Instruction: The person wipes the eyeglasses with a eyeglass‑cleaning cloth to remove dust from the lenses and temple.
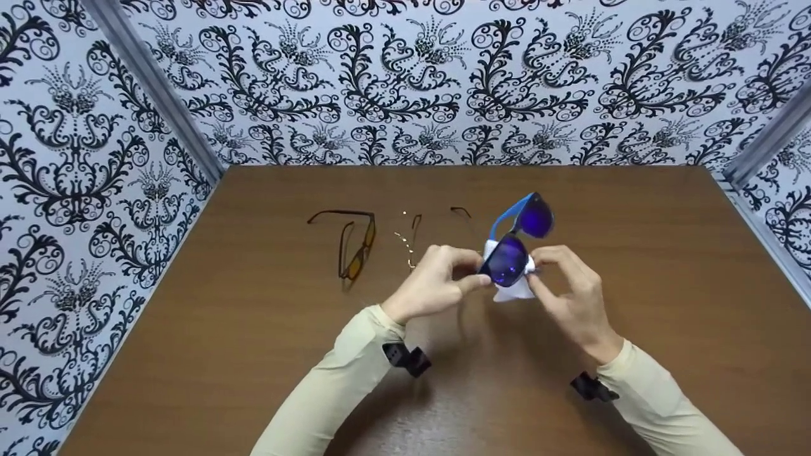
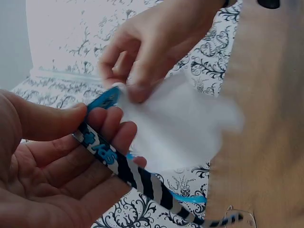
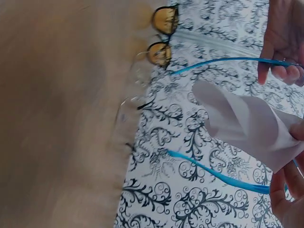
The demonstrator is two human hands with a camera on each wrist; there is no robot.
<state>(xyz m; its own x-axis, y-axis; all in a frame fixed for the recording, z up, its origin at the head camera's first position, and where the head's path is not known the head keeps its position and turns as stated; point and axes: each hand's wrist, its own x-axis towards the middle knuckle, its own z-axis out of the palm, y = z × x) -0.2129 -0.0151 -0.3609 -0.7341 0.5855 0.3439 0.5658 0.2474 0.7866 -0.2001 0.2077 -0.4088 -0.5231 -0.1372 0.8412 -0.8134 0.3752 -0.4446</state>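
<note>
Held up over the table is a pair of sunglasses (image 1: 507, 261) with purple-blue mirrored lenses and blue inner temples. My left hand (image 1: 437, 278) pinches them by the frame's left end, near the hinge. In the left wrist view, the striped black-and-white temple (image 2: 151, 185) with blue lettering runs across that hand's fingers. Thumb and fingers of my right hand (image 1: 573, 297) pinch a white cloth (image 1: 514, 292) at the edge of the nearer lens. The cloth hangs behind and below that lens, partly hidden by it; its folds show in the right wrist view.
Left on the brown table (image 1: 253, 354) lie dark-framed glasses (image 1: 371, 231) with amber lenses. Beside them are thin-rimmed clear glasses with dark temple tips (image 1: 460, 209), partly hidden behind my left hand, with gold glints nearby. Patterned walls (image 1: 405, 76) border the table at back and sides.
</note>
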